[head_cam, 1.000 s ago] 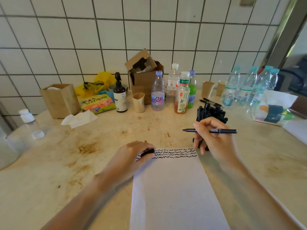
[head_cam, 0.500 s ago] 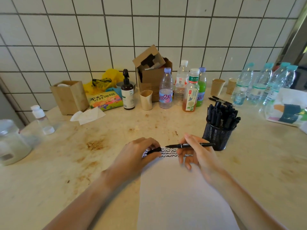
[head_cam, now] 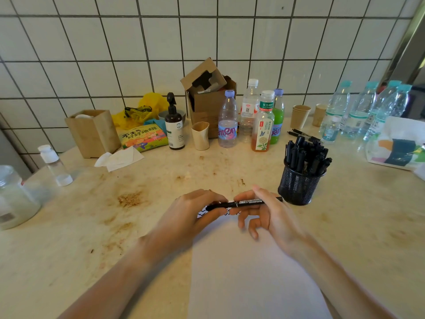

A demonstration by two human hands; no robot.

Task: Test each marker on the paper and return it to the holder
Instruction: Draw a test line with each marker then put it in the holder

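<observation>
A black marker (head_cam: 249,202) lies level between both hands above the top of a white sheet of paper (head_cam: 253,279). My right hand (head_cam: 266,215) pinches its barrel between thumb and forefinger. My left hand (head_cam: 190,215) grips the cap end (head_cam: 215,206), and cap and barrel are joined. Black wavy test lines on the paper are mostly hidden under the hands. A black mesh holder (head_cam: 299,185) full of black markers stands just right of my right hand.
Two loose pens (head_cam: 303,134) lie behind the holder. Bottles (head_cam: 227,120), paper cups (head_cam: 299,116), a cardboard box (head_cam: 207,97), a pump bottle (head_cam: 174,125), a wooden box (head_cam: 92,132) and tissues line the tiled wall. A jar (head_cam: 13,199) stands far left.
My right hand brought the marker leftward from near the holder to my left hand. The cap held in my left hand now sits on the marker's tip.
</observation>
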